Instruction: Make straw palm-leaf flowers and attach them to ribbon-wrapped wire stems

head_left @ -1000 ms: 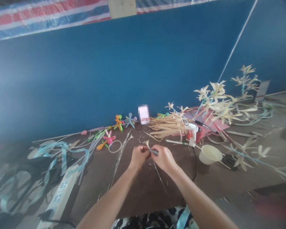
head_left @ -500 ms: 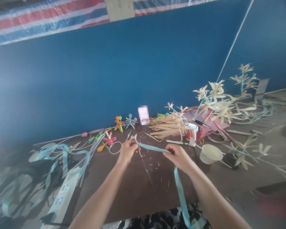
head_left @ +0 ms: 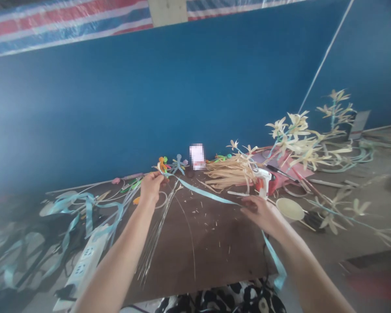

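Note:
A light blue ribbon (head_left: 208, 194) stretches between my two hands above the brown table. My left hand (head_left: 150, 188) is closed in a pinch on the ribbon's end and on a small pale flower-like piece (head_left: 159, 166) whose tip sticks up past the fingers. My right hand (head_left: 260, 212) grips the ribbon lightly between thumb and fingers, and its loose tail (head_left: 275, 258) hangs below the wrist. Beside my left forearm lies a bundle of thin metal wires (head_left: 161, 228). One thin curved wire (head_left: 191, 239) runs over the tabletop; whether it joins the held piece I cannot tell.
A white hot glue gun (head_left: 263, 180), brown dried strips (head_left: 230, 174) and a pale cup (head_left: 289, 209) are at the right. Pale artificial flowers (head_left: 298, 143) rise behind them. A white power strip (head_left: 84, 265) and tangled blue ribbon (head_left: 89, 208) lie left. A blue wall panel (head_left: 182, 95) stands behind.
My left hand has moved left and away from me, and my right hand slightly right, so a longer stretch of ribbon spans between them. The wire bundle now shows beside my left arm.

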The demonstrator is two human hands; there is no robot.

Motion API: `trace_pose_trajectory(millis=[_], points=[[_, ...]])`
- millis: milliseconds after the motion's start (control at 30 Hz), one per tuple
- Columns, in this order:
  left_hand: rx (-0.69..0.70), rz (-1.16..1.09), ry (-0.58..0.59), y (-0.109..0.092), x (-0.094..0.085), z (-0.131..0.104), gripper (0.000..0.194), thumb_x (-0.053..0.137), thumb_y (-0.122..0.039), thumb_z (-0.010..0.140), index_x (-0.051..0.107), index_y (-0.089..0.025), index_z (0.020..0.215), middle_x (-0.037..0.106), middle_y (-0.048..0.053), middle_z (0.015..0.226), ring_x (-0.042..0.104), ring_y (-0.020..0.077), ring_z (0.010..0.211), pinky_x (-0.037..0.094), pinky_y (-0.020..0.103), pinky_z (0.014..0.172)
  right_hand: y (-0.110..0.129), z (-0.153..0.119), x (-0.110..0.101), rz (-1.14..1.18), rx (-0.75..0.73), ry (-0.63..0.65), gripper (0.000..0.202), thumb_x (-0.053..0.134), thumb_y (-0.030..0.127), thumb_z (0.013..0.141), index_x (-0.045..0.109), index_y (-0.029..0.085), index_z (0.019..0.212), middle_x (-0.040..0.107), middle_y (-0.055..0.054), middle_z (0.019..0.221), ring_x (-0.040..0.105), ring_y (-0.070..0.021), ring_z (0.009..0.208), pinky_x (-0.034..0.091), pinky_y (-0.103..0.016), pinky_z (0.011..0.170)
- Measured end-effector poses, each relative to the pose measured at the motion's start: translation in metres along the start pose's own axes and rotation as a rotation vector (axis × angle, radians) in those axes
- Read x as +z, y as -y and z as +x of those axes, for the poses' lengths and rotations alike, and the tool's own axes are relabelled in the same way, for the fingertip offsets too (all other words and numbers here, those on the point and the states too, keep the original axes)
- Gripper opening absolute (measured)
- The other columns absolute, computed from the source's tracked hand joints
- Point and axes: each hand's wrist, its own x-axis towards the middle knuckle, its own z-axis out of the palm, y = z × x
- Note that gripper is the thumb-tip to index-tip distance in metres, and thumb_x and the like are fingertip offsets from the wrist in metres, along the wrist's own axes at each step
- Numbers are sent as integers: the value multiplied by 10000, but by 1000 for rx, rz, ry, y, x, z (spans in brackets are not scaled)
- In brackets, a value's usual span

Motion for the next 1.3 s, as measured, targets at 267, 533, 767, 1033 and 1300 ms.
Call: trace_pose_trajectory(millis=[267, 533, 767, 1033, 1300], points=[[92, -155, 2, -26, 30, -8, 129, 557, -152, 549, 562, -111, 671, 595, 19, 535, 572, 121, 497, 406, 178, 417, 68, -8, 44, 157, -162, 161, 218, 401, 259, 780, 611, 207, 807, 625, -31, 781, 553, -144, 677, 380, -228, 622], [-25, -286, 17, -14, 21, -10, 138, 590, -137, 533, 559, -114, 666, 597, 18, 525, 576, 119, 514, 393, 164, 417, 66, -7, 89, 100, 4, 224, 162, 515, 341, 697, 549, 190, 745, 539, 35, 535, 456, -91, 486, 293, -180, 482], [-128, -392, -8, 12, 13, -11, 127, 606, -103, 526, 543, -106, 636, 591, 20, 522, 591, 125, 525, 400, 155, 398, 65, -5, 94, 310, 9, 298, 189, 459, 307, 736, 562, 167, 663, 568, 18, 585, 445, -65, 452, 290, -165, 448], [-172, -449, -69, 33, 5, -13, 100, 592, -79, 558, 534, -117, 632, 593, 4, 512, 598, 110, 524, 426, 134, 407, 57, 2, 94, 612, 152, 460, 239, 454, 342, 749, 582, 141, 759, 558, 29, 488, 368, -48, 346, 266, -159, 373], [-296, -475, -28, 59, 4, -25, 95, 544, -25, 606, 525, -115, 583, 602, 11, 503, 602, 112, 518, 485, 160, 460, 44, -17, 78, 646, 159, 511, 279, 443, 337, 767, 622, 134, 831, 454, 59, 413, 337, -44, 364, 253, -154, 393]])
